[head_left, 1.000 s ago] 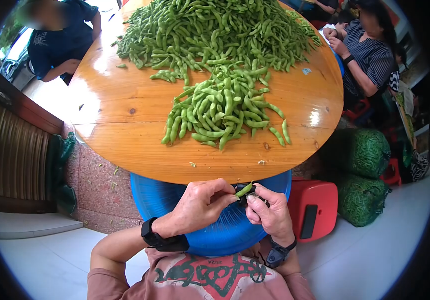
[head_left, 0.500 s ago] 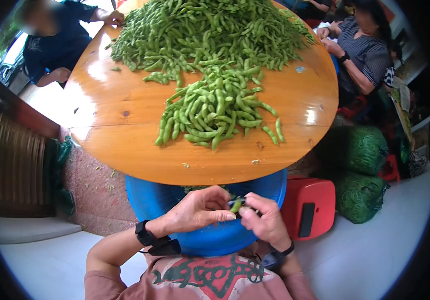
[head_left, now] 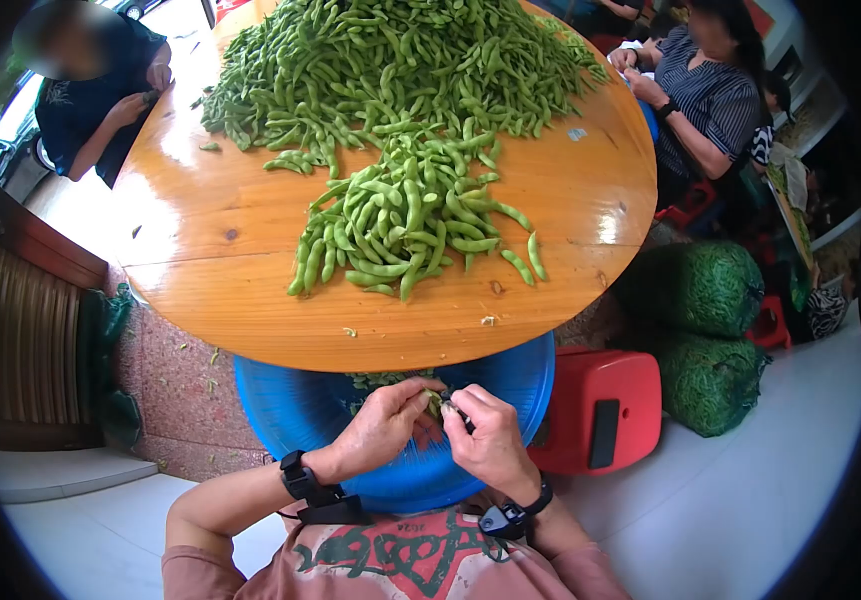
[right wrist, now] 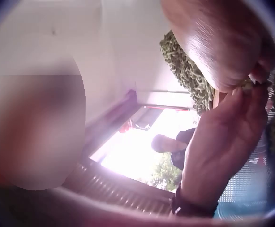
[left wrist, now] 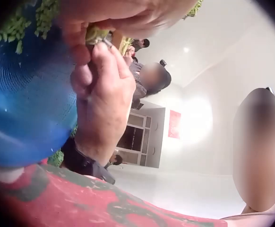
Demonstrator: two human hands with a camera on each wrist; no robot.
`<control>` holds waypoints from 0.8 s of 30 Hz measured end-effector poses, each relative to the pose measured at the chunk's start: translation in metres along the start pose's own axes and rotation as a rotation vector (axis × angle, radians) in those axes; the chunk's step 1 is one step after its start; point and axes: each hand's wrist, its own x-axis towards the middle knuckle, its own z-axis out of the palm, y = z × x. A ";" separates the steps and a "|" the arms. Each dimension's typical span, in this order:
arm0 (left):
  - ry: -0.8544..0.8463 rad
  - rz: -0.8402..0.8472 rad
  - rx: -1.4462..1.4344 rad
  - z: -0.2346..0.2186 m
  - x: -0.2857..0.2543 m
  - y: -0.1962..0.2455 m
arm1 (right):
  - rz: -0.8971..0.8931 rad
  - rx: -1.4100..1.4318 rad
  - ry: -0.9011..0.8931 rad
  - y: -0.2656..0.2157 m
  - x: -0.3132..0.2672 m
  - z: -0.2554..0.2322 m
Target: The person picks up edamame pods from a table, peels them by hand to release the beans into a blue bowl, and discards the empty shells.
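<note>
Over the blue basin (head_left: 280,410), my left hand (head_left: 380,430) pinches a green soybean pod (head_left: 434,402) between thumb and fingers. My right hand (head_left: 490,440) meets it from the other side, fingers curled round a small dark tool (head_left: 469,426) whose kind I cannot tell. In the left wrist view a thin grey tip (left wrist: 107,43) shows by the right thumb, against the pod (left wrist: 96,35). The fingers hide most of both. Shelled beans (head_left: 380,380) lie in the basin, partly under the table edge.
On the wooden table (head_left: 200,290) rise a large heap of pods (head_left: 380,70) and a smaller nearer pile (head_left: 390,220). A red stool (head_left: 640,400) and full green net sacks (head_left: 710,385) stand at right. One person (head_left: 100,100) sits at left, another (head_left: 710,100) at right.
Both hands have moved left and closer together in the head view. The pod, earlier held out whole and plain to see, is now mostly covered by the fingers.
</note>
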 end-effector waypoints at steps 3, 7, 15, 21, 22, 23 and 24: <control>0.097 -0.082 -0.469 0.011 0.004 -0.010 | -0.122 -0.152 0.107 -0.003 0.003 0.015; 0.238 0.092 -0.282 0.017 0.002 -0.020 | -0.098 -0.297 0.138 -0.015 0.004 0.024; 0.321 -0.039 -0.517 0.032 0.009 -0.044 | -0.201 -0.360 0.112 -0.008 -0.003 0.025; 0.020 -0.088 -0.336 0.011 0.001 -0.010 | -0.032 -0.007 0.083 0.000 0.005 -0.003; -0.014 -0.173 -0.285 0.008 0.000 -0.001 | 0.201 0.232 0.008 0.003 0.003 -0.007; -0.050 -0.258 -0.233 0.004 0.000 0.007 | 0.433 0.469 -0.066 0.005 0.001 -0.011; -0.159 -0.316 -0.271 -0.005 0.002 0.015 | 0.437 0.471 -0.063 0.009 -0.001 -0.015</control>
